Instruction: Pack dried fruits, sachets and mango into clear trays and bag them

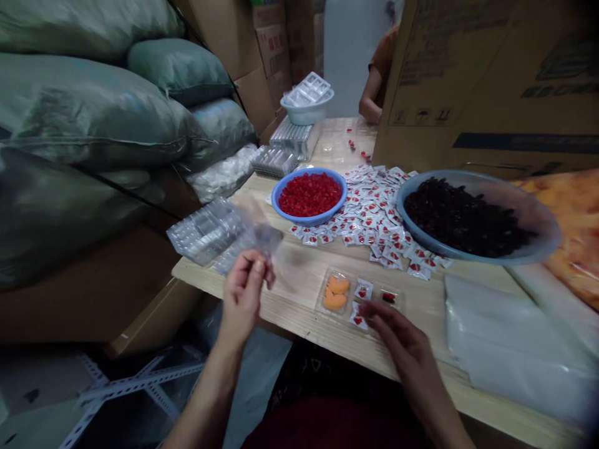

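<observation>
My left hand [247,279] is closed in a pinch on a clear plastic piece [266,240], blurred by motion, above the table's front left. It cannot be told whether that piece is a bag or a tray. In front of me lies a clear compartment tray [322,305] with orange crescent-shaped pieces [336,293], two small white packets with red print [364,289], and dark red pieces [388,298]. Over the tray's front edge is my right hand [402,337], fingers slightly apart, fingertips beside the nearer packet; whether they touch it is unclear.
Stacked clear trays [206,231] stand at the table's left edge. A blue bowl of red pieces [309,194], a heap of packets [374,212] and a large bowl of dark pieces [468,218] lie beyond. Plastic bags [510,330] lie right. Behind a carton [486,87] a person's arm [372,93] shows.
</observation>
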`<state>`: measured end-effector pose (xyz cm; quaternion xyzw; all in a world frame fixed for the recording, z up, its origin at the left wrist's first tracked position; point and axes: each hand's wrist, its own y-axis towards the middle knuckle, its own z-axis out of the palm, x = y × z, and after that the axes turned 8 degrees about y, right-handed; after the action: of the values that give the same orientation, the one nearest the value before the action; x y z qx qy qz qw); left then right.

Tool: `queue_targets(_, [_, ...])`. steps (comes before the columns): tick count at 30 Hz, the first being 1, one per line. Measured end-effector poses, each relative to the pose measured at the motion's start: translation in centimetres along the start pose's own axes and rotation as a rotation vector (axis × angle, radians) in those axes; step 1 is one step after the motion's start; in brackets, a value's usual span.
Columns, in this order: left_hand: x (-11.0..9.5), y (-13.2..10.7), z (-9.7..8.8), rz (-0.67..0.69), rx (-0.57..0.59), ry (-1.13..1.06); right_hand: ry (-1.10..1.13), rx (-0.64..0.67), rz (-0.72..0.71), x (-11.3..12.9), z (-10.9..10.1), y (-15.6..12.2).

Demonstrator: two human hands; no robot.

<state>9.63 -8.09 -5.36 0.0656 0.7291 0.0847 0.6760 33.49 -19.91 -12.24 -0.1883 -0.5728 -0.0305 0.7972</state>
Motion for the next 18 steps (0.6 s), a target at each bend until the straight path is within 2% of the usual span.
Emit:
queue_targets(2, [-0.3,-3.3,3.1,-0.117,0.106,-0.261,0.252,0.07,0.109,0.2,2.1,0.1])
queue_targets(4, [0.3,-5.8,5.5,-0.274,0.186,-0.409,0.442,0.052,0.146,0.4,2.8,0.4])
queue_targets(6, [1.1,-7.0,6.6,-0.422,0.228,-0.492,0.486,-0.058,0.102,0.5,2.0,0.8])
queue_targets(9, [2.5,-6.3,6.2,-0.552,0.219,-0.547,0.338,-0.203,-0.009,0.4,-1.0,0.9])
queue_targets(11, [3.5,-5.0,5.5,-0.542,0.209,-0.447,0.188,-0.212,-0.055,-0.3,-2.8,0.7])
queue_targets(13, [4.7,-4.0,5.2,-0.482,0.236,-0.229,0.056,-0.213,-0.093,-1.3,-3.8,0.5])
queue_targets(15, [6.0,-3.5,5.4,-0.42,0.263,-0.01,-0.044,-0.248,-0.145,-2.5,-4.1,0.4])
queue_targets(18, [8.3,-3.2,6.0,-0.334,0.273,0.187,-0.205,-0.335,-0.23,-4.0,-4.4,0.8])
